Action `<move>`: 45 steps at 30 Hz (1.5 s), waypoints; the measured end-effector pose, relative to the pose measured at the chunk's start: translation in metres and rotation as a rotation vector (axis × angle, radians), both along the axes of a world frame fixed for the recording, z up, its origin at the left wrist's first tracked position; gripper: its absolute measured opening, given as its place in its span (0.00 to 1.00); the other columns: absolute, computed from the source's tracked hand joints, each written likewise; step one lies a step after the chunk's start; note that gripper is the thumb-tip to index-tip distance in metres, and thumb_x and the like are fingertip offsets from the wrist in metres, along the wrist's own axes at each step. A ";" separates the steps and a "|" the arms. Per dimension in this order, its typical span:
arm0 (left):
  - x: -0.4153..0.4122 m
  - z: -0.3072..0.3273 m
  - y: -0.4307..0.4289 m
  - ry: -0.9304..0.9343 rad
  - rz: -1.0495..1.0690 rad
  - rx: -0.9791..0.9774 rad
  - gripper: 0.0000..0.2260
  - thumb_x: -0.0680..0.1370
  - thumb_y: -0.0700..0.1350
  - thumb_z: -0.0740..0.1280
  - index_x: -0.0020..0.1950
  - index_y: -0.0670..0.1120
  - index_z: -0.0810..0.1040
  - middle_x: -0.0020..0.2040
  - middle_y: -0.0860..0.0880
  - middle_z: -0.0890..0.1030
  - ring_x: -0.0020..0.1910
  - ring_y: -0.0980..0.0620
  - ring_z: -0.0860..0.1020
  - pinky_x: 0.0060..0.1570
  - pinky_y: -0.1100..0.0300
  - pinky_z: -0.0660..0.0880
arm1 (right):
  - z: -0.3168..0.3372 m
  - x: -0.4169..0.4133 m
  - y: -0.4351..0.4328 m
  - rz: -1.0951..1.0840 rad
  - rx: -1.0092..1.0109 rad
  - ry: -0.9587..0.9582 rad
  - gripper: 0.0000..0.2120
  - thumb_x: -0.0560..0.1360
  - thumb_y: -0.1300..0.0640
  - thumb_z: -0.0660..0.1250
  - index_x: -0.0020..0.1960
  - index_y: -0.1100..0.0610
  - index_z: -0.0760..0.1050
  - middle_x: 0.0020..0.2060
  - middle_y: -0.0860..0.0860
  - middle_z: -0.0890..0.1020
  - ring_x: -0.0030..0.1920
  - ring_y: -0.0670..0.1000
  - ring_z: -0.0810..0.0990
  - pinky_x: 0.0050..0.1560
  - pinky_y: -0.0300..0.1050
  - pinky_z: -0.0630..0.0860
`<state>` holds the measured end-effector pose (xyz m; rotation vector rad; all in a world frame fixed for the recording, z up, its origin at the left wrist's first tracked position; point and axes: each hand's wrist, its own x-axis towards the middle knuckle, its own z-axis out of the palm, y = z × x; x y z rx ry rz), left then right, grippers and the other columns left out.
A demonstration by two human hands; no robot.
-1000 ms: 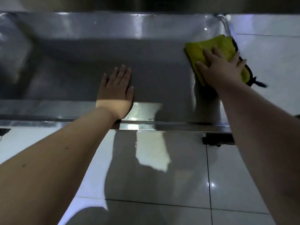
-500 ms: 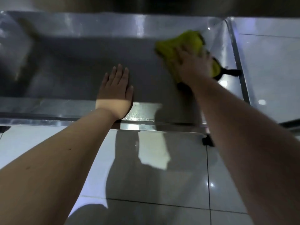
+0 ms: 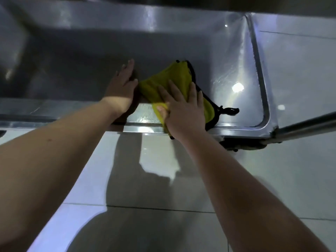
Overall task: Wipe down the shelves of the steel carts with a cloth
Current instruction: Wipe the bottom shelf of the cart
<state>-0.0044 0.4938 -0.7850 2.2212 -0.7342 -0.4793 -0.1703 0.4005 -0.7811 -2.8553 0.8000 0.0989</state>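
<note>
Left hand (image 3: 121, 89) lies flat on the brushed steel cart shelf (image 3: 72, 57), fingers straight, holding nothing. Just beside it, a plush yellow cloth (image 3: 174, 77) with black edging overlaps the shelf's front lip, pressed under the right hand (image 3: 183, 111), whose fingers are spread straight. A tubular post (image 3: 307, 127) stands at the right corner.

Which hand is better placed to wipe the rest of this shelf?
Right, probably. The right hand lies flat on the cloth; the left hand rests bare on the shelf beside it, holding nothing.
</note>
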 end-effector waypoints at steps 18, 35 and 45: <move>-0.042 0.031 0.053 -0.126 -0.105 0.015 0.25 0.79 0.46 0.52 0.77 0.44 0.62 0.78 0.41 0.60 0.78 0.42 0.53 0.74 0.55 0.48 | 0.024 0.054 0.073 -0.088 0.272 0.108 0.29 0.80 0.48 0.55 0.78 0.40 0.48 0.79 0.44 0.47 0.76 0.66 0.38 0.74 0.64 0.36; 0.003 0.016 0.095 -0.442 -0.098 0.716 0.26 0.78 0.67 0.49 0.76 0.67 0.49 0.80 0.51 0.48 0.78 0.38 0.47 0.73 0.38 0.50 | -0.007 0.003 0.011 -0.195 0.143 0.040 0.27 0.82 0.40 0.45 0.79 0.43 0.43 0.79 0.42 0.44 0.78 0.52 0.40 0.75 0.62 0.38; 0.047 0.012 0.154 -0.410 -0.048 0.630 0.32 0.71 0.77 0.49 0.74 0.71 0.52 0.80 0.51 0.50 0.77 0.35 0.44 0.72 0.35 0.39 | 0.003 0.093 0.086 -0.019 0.101 0.073 0.26 0.83 0.44 0.46 0.78 0.40 0.42 0.79 0.42 0.43 0.77 0.61 0.38 0.70 0.73 0.37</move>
